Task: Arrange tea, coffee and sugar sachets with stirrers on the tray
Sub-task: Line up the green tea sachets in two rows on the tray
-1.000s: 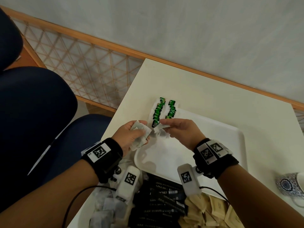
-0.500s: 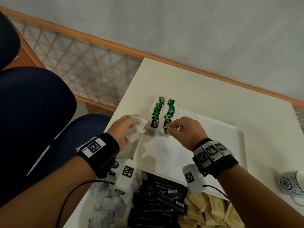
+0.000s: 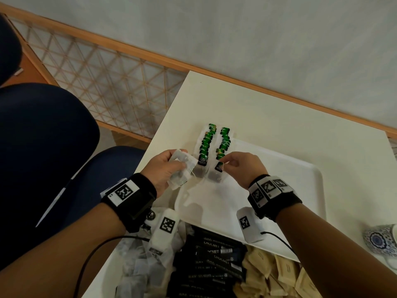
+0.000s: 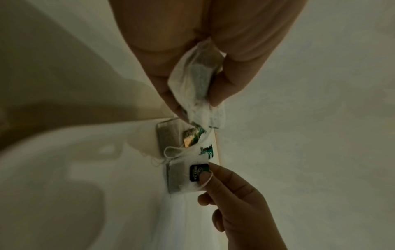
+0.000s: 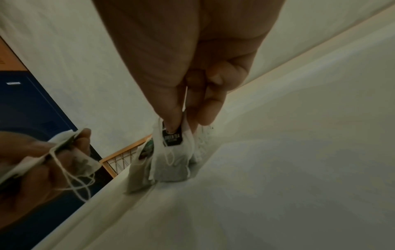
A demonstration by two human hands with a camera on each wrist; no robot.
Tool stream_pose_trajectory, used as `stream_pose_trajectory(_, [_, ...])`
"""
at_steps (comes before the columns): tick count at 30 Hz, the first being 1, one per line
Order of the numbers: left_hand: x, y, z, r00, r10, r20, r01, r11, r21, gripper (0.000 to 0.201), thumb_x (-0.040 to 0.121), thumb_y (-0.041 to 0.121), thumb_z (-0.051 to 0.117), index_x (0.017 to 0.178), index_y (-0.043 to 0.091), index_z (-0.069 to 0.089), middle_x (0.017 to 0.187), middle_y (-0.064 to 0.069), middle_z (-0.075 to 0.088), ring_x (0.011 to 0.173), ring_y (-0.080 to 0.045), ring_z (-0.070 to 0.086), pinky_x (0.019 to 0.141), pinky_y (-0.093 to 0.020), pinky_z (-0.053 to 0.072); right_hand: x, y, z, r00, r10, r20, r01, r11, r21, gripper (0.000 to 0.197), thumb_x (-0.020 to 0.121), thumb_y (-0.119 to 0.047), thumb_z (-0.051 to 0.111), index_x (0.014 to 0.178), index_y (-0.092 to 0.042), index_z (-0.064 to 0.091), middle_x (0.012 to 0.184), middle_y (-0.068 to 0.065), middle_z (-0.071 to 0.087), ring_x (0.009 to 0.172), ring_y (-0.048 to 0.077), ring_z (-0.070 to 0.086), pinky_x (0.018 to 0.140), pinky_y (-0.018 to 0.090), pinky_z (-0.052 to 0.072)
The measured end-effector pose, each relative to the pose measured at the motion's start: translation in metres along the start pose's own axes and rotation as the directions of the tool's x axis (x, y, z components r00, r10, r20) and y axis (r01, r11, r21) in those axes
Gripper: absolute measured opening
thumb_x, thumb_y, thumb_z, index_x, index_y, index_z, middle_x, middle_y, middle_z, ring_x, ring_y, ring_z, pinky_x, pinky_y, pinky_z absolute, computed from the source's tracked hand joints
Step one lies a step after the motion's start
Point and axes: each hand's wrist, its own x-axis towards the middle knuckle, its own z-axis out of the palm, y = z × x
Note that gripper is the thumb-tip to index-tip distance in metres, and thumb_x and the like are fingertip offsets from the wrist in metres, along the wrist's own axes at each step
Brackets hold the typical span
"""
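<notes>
Now that the right hand (image 3: 240, 168) has lowered its tea bag (image 3: 217, 175) onto the tray (image 3: 300, 190), fingers still pinching the tag, the second row grows. The left hand (image 3: 165, 171), beside the tray, clutches spare bags (image 3: 182, 173).

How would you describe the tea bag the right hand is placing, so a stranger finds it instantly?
Start at the white tray; at its far left corner run two rows of green-tagged tea bags. It is the nearest bag of the right-hand row, the only one pinched by the right hand.
</notes>
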Motion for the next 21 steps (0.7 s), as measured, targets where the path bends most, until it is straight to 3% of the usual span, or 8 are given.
stream_pose_trajectory(5, [-0.001, -0.003, 0.003, 1.000, -0.003, 0.018, 0.003, 1.000, 0.020, 0.031, 0.089, -0.009, 0.048, 0.100, 0.017, 0.063, 0.099, -0.007, 0.063, 0.081, -0.020, 0.059, 0.068, -0.030, 0.048, 0.003, 0.001, 0.000, 1.000, -0.018, -0.010, 0.018, 1.000, -0.001, 0.017, 0.088, -0.025, 0.059, 0.099, -0.032, 0.070, 0.076, -0.016, 0.061, 0.082, 0.011, 0.059, 0.077, 0.029, 0.051])
stream_pose_trajectory(9, [-0.002, -0.004, 0.006, 0.999, -0.010, 0.041, 0.009, 1.000, 0.013, 0.033, 0.090, -0.010, 0.045, 0.100, 0.016, 0.064, 0.092, -0.005, 0.067, 0.072, -0.014, 0.064, 0.059, -0.024, 0.053, 0.000, 0.003, 0.001, 0.998, -0.043, -0.051, 0.043, 0.999, 0.005, 0.019, 0.088, -0.032, 0.061, 0.106, -0.037, 0.065, 0.091, -0.013, 0.061, 0.084, 0.010, 0.056, 0.078, 0.031, 0.049])
stream_pose_trajectory(13, [-0.003, -0.005, 0.009, 0.999, -0.015, 0.052, 0.013, 0.999, 0.029, 0.037, 0.089, -0.012, 0.043, 0.101, 0.017, 0.063, 0.091, -0.006, 0.065, 0.073, -0.017, 0.061, 0.056, -0.024, 0.053, -0.013, -0.006, -0.003, 0.980, -0.132, -0.146, 0.156, 0.974, 0.166, 0.018, 0.086, -0.028, 0.064, 0.103, -0.035, 0.067, 0.090, -0.015, 0.063, 0.077, 0.004, 0.058, 0.071, 0.016, 0.043])
stream_pose_trajectory(15, [-0.004, -0.006, 0.014, 0.998, -0.020, 0.058, 0.019, 1.000, 0.017, 0.036, 0.088, -0.012, 0.045, 0.102, 0.016, 0.062, 0.092, -0.007, 0.064, 0.073, -0.019, 0.061, 0.056, -0.026, 0.053, -0.023, -0.014, -0.002, 0.976, -0.198, -0.091, 0.214, 0.948, 0.236, 0.018, 0.085, -0.027, 0.067, 0.102, -0.033, 0.067, 0.084, -0.017, 0.066, 0.077, 0.000, 0.060, 0.070, 0.005, 0.041])
stream_pose_trajectory(17, [-0.005, -0.007, 0.018, 0.998, -0.024, 0.057, 0.024, 1.000, 0.003, 0.033, 0.087, -0.011, 0.048, 0.103, 0.015, 0.061, 0.093, -0.009, 0.065, 0.076, -0.021, 0.061, 0.062, -0.030, 0.052, -0.031, -0.019, 0.004, 0.973, -0.228, -0.035, 0.229, 0.931, 0.283, 0.021, 0.083, -0.028, 0.070, 0.102, -0.037, 0.065, 0.081, -0.016, 0.068, 0.076, -0.004, 0.060, 0.067, 0.002, 0.040])
stream_pose_trajectory(21, [-0.004, -0.009, 0.023, 0.997, -0.055, 0.057, 0.056, 0.998, -0.005, 0.019, 0.092, 0.005, 0.054, 0.109, 0.010, 0.061, 0.094, -0.012, 0.067, 0.075, -0.022, 0.064, 0.063, -0.031, 0.051, -0.037, -0.018, 0.013, 0.936, -0.339, -0.099, 0.353, 0.897, 0.267, 0.038, 0.082, -0.004, 0.056, 0.105, -0.033, 0.062, 0.089, -0.008, 0.065, 0.078, 0.001, 0.057, 0.063, 0.008, 0.040])
